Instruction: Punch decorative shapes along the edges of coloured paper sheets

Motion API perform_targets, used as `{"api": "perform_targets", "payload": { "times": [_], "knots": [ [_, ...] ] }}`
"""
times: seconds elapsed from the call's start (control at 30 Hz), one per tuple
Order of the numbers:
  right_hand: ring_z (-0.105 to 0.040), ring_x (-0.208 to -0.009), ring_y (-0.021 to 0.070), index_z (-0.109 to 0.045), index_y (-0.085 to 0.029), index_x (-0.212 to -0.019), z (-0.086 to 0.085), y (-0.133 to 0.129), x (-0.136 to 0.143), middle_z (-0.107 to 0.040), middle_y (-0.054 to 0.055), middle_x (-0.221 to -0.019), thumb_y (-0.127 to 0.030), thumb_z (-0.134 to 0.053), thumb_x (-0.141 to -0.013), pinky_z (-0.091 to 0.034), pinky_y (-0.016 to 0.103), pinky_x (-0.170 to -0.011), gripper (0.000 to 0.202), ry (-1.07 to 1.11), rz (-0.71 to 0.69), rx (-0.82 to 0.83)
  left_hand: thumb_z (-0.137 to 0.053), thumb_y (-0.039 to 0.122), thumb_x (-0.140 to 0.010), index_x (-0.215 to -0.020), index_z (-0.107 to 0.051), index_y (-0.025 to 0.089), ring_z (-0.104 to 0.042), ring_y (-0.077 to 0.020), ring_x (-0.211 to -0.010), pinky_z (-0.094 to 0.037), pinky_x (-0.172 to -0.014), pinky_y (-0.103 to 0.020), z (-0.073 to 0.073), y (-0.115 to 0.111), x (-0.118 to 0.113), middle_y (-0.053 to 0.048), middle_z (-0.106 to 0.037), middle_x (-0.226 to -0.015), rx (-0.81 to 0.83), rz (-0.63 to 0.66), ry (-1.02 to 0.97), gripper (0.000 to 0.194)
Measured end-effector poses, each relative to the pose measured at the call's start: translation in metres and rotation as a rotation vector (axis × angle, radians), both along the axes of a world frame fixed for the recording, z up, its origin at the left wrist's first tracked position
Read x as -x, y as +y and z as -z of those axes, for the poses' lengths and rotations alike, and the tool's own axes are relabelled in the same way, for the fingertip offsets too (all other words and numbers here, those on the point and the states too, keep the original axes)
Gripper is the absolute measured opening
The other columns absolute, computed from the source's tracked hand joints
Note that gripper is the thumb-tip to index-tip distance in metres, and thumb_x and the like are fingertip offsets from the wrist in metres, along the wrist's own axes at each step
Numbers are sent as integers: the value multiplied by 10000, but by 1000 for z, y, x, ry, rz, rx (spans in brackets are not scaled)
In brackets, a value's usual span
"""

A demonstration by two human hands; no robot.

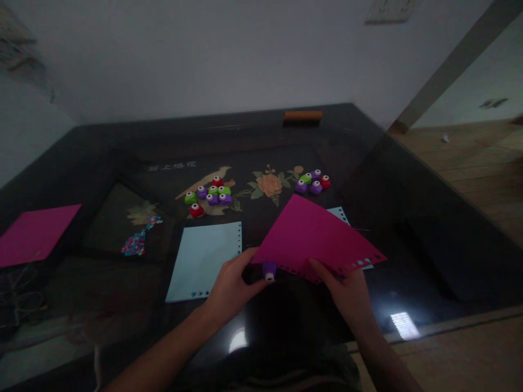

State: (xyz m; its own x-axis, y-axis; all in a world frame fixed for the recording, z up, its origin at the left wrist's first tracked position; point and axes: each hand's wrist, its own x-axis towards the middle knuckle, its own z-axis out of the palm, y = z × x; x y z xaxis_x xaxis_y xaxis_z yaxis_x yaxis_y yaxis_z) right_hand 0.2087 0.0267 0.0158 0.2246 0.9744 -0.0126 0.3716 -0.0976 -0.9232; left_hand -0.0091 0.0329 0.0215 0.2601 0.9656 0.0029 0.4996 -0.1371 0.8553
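Observation:
In front of me I hold a magenta sheet of paper (304,234), turned at a slant, with small shapes punched along its near edges. My left hand (232,277) grips a purple craft punch (269,270) at the sheet's left corner, thumb pressed on the punch's near end. My right hand (341,286) pinches the sheet's near edge, thumb on top and fingers hidden beneath. A light blue sheet (208,258) with holes along its right and near edges lies left of my left hand. Another light blue sheet (340,214) pokes out from under the magenta one.
Several red, green and purple punches (213,190) cluster at the table's middle, and another group (314,179) sits to the right. Confetti (134,243) lies in small heaps at left. Another magenta sheet (38,234) rests far left. A brown roll (303,116) lies near the wall.

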Motion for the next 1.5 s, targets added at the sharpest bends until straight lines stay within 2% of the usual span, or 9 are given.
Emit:
{"api": "perform_targets", "payload": {
  "times": [0.23, 0.4, 0.6, 0.8, 0.9, 1.0, 1.1, 1.3, 1.5],
  "knots": [
    [-622, -993, 279, -658, -165, -1022, 0, 2, -4, -699, 104, -1019, -366, -691, -683, -422, 490, -949, 395, 103, 87, -23, -677, 137, -681, -1126, -469, 207, -655, -181, -883, -509, -811, -338, -2, 3, -4, -34, -681, -951, 171, -98, -341, 496],
    [-638, -953, 269, -667, -186, -1024, -3, 3, -8, -710, 81, -995, -358, -684, -695, -450, 475, -917, 372, 106, 85, -39, -658, 214, -723, -1133, -463, 189, -647, -174, -841, -518, -743, -304, -6, 6, -1, -52, -653, -964, 209, -166, -402, 455],
    [-668, -817, 260, -683, -145, -884, -6, 4, -17, -730, 88, -874, -372, -698, -685, -515, 419, -793, 302, 137, 98, -11, -624, 276, -764, -1044, -540, 168, -621, -195, -922, -517, -699, -278, -8, 9, 2, -89, -626, -1090, 270, -143, -464, 311],
    [-650, -868, 250, -684, -148, -900, -8, 23, -56, -723, 73, -915, -366, -686, -702, -488, 399, -834, 294, 88, 127, -133, -624, 271, -778, -1067, -561, 180, -627, -173, -791, -489, -627, -264, -8, 9, 3, -76, -678, -993, 345, -78, -447, 310],
    [-657, -834, 241, -689, -173, -847, -8, 36, -81, -725, 55, -879, -368, -707, -677, -504, 371, -792, 259, 111, 144, -131, -601, 302, -796, -1088, -558, 168, -614, -171, -785, -477, -616, -262, -7, 14, 5, -96, -669, -1030, 319, -88, -444, 325],
    [-668, -731, 231, -693, -187, -794, -5, 45, -97, -730, 39, -817, -365, -745, -622, -535, 357, -689, 252, 230, 110, -14, -580, 327, -815, -1113, -562, 165, -600, -166, -803, -481, -632, -260, -10, 20, 9, -103, -642, -1093, 258, -125, -456, 340],
    [-664, -634, 217, -702, -179, -769, -1, 46, -103, -732, 31, -760, -345, -775, -581, -544, 343, -617, 261, 325, 57, 128, -591, 330, -812, -1114, -587, 176, -606, -162, -789, -491, -665, -264, -20, 26, 10, -64, -662, -969, 225, -167, -409, 339],
    [-680, -620, 245, -689, -181, -840, -2, 42, -99, -737, 42, -752, -321, -808, -538, -562, 377, -597, 353, 392, 30, 194, -589, 337, -811, -1112, -586, 193, -633, -161, -787, -504, -725, -300, -40, 53, -5, -50, -666, -975, 136, -120, -324, 333],
    [-683, -660, 238, -677, -159, -893, -8, 39, -94, -737, 65, -810, -385, -762, -611, -558, 358, -605, 371, 368, -76, 170, -587, 283, -803, -1044, -594, 155, -627, -196, -950, -487, -821, -340, -24, 106, -36, -92, -666, -1057, -27, -51, -306, 273]
  ]
}}
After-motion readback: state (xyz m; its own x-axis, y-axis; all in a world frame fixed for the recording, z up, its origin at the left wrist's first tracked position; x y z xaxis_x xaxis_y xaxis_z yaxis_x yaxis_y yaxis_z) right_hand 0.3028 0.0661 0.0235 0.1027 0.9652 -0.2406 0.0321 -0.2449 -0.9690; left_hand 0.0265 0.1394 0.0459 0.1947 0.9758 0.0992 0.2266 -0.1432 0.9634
